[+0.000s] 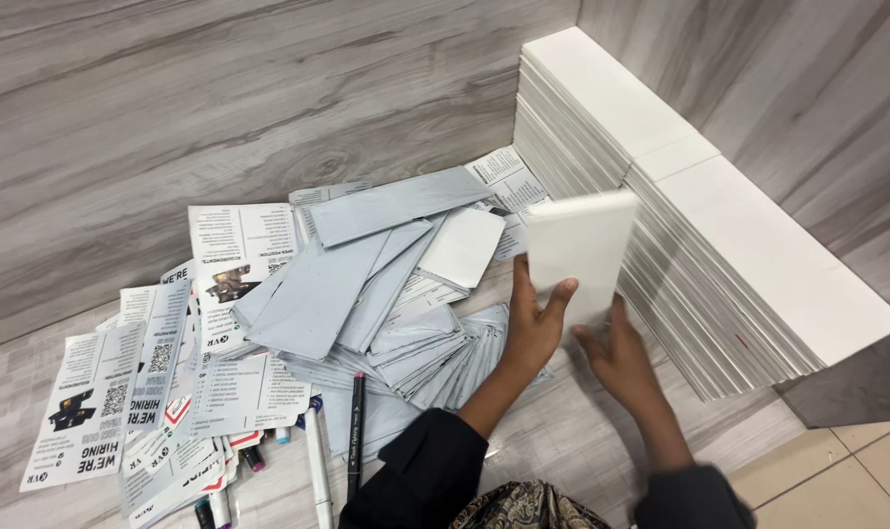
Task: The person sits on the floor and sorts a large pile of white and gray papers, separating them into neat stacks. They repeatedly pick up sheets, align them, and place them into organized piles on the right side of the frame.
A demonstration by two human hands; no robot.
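Observation:
Both my hands hold one white folded card point(580, 245) upright in front of me. My left hand point(535, 323) grips its lower left edge, thumb on the front. My right hand point(621, 358) supports its lower right corner from below. The card hovers just left of a long leaning row of stacked white cards point(680, 196) that runs along the wood-grain wall. Below and to the left lies a loose pile of grey-white folded cards point(367, 284).
Printed black-and-white flyers point(102, 392) lie scattered at the left on the wood-look floor. A black marker point(355, 431), a white marker point(316, 456) and several coloured pens point(259, 456) rest near the front. Beige tile point(847, 470) begins at bottom right.

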